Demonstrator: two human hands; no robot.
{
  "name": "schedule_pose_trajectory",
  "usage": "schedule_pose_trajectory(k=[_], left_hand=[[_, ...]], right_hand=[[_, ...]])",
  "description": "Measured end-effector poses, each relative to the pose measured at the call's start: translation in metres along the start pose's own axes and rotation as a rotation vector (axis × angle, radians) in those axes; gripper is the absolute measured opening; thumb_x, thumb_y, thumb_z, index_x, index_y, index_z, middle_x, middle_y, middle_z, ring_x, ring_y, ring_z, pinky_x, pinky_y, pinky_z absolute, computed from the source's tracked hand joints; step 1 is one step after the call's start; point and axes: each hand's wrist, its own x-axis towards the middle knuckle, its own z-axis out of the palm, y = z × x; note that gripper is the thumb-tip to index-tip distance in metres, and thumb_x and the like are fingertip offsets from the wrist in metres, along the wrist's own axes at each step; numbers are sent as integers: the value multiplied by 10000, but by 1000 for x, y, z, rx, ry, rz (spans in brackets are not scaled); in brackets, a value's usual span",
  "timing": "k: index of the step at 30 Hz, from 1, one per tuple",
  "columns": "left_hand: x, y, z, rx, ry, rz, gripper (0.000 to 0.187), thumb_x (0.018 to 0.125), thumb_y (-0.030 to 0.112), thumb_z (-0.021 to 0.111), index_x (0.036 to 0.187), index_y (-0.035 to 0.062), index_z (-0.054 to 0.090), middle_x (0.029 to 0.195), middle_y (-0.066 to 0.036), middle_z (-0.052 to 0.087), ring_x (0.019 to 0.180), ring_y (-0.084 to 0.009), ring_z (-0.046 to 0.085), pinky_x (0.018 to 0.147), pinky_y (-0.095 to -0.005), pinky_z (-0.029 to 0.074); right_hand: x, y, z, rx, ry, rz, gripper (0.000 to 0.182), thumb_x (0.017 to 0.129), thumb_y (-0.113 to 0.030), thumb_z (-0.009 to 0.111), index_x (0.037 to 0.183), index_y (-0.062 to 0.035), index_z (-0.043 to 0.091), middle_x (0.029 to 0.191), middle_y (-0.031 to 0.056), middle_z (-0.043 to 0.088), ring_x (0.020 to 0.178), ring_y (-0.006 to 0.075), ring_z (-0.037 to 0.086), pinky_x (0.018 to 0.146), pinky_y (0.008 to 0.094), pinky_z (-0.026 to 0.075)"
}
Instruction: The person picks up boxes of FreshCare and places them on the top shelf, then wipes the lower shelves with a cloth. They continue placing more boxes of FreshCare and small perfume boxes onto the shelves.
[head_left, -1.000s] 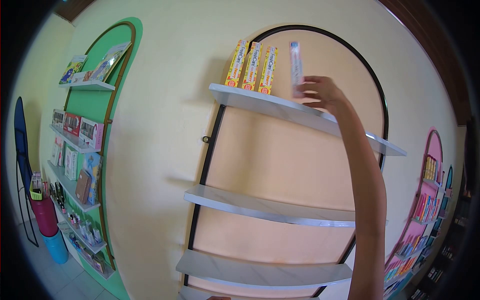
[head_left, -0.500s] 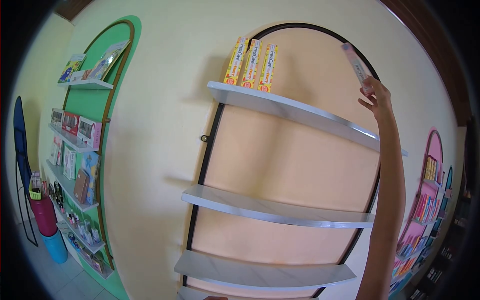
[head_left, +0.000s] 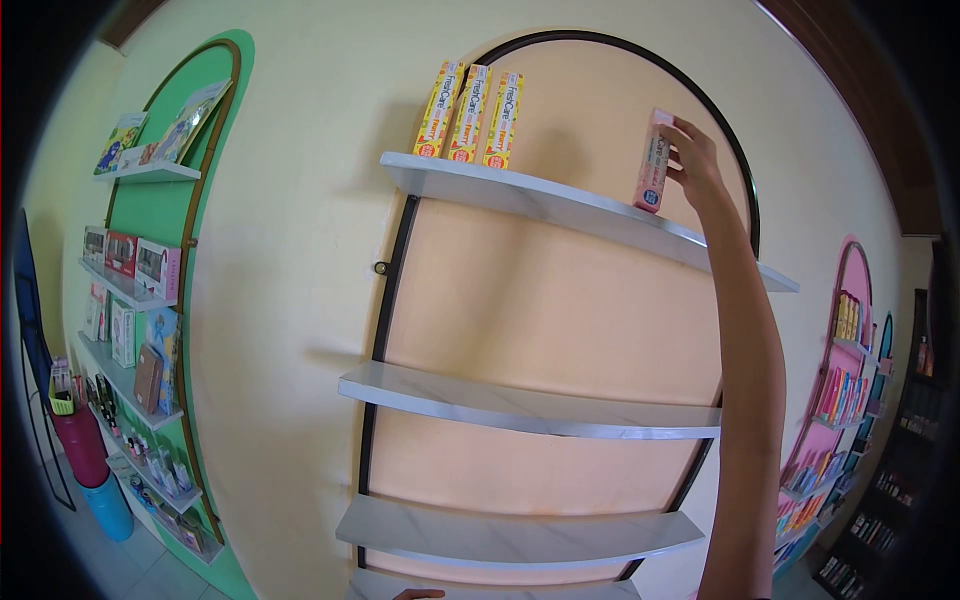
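High on the right, my right hand (head_left: 695, 160) grips a slim pink box (head_left: 654, 165) with "Care" lettering, fingers closed around its upper right side. The box stands nearly upright, its lower end at the front edge of the top marbled shelf (head_left: 560, 205). To its left on that shelf are three yellow-and-white FreshCare boxes (head_left: 468, 115), upright in a row with small gaps between them. Only a sliver of my left hand (head_left: 418, 594) shows at the bottom edge, close to the lowest shelf; most of it is hidden.
Below are more marbled shelves (head_left: 520, 405) within a black arched frame (head_left: 400, 240). On the left, a green arched display (head_left: 215, 130) holds books and boxed goods, with a blue bin (head_left: 107, 508) beneath. A pink display (head_left: 848, 300) and a dark rack (head_left: 890, 480) stand at right.
My right hand has moved left and down with the pink box, bringing it from a tilt beyond the shelf's right part to nearly upright at its front edge. The view has shifted slightly.
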Motion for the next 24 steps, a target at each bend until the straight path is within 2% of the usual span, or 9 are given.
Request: schedule_pose_trajectory(k=[5, 7, 8, 10, 13, 14, 18, 24], left_hand=[[-1, -4, -1, -27, -4, -3, 165, 790, 65, 592, 949, 25, 599, 503, 96, 300, 440, -14, 217, 396, -193, 145], [-1, -5, -2, -28, 2, 13, 165, 791, 67, 590, 950, 24, 598, 503, 96, 300, 440, -14, 217, 397, -193, 145], [-2, -5, -2, -28, 5, 25, 165, 792, 69, 589, 950, 23, 598, 503, 96, 299, 441, -13, 218, 397, -193, 145], [-2, -1, -4, -24, 6, 18, 166, 793, 75, 589, 950, 23, 598, 503, 95, 301, 440, -14, 219, 397, -193, 146], [-2, 4, -4, -19, 8, 13, 169, 796, 86, 590, 953, 24, 598, 503, 93, 304, 440, -14, 221, 396, -192, 149], [-2, 5, -4, -16, 10, 14, 172, 797, 91, 590, 956, 25, 597, 502, 92, 306, 439, -14, 223, 396, -191, 151], [-1, 1, -3, 31, -2, 23, 177, 798, 95, 591, 961, 27, 596, 502, 90, 310, 439, -15, 224, 395, -191, 155], [-1, -3, -6, 3, -1, 42, 177, 794, 79, 590, 962, 25, 594, 504, 90, 310, 440, -16, 225, 396, -191, 155]], right_hand=[[-6, 0, 4, -25, -162, 17, 501, 813, -164, 554, 1254, -28, 360, 943, 74, 535, 851, 170, 527, 678, 324, 470], [-16, -8, -1, -20, -217, 19, 481, 789, -108, 564, 1209, 38, 381, 902, 104, 546, 792, 183, 554, 689, 355, 501], [-19, -12, -6, -21, -219, 17, 481, 789, -108, 564, 1209, 38, 381, 902, 104, 546, 792, 183, 554, 689, 355, 501], [-25, -20, -17, -64, -426, 189, 496, 794, -123, 569, 1211, 35, 351, 959, 124, 544, 884, 218, 565, 758, 358, 494], [-39, -25, -23, -171, -523, 247, 493, 762, -75, 596, 1185, 34, 366, 978, 137, 554, 853, 235, 594, 782, 360, 503], [-40, -24, -22, -123, -512, 305, 503, 736, -41, 616, 1171, 43, 378, 985, 145, 563, 824, 227, 608, 772, 336, 511], [-39, -14, -11, -116, -529, 298, 417, 748, -58, 610, 1114, 51, 441, 964, 140, 577, 808, 197, 610, 777, 298, 502], [-32, -4, 37, -81, -579, 290, 416, 758, -41, 595, 1126, 70, 434, 966, 136, 569, 796, 192, 609, 744, 274, 514]])
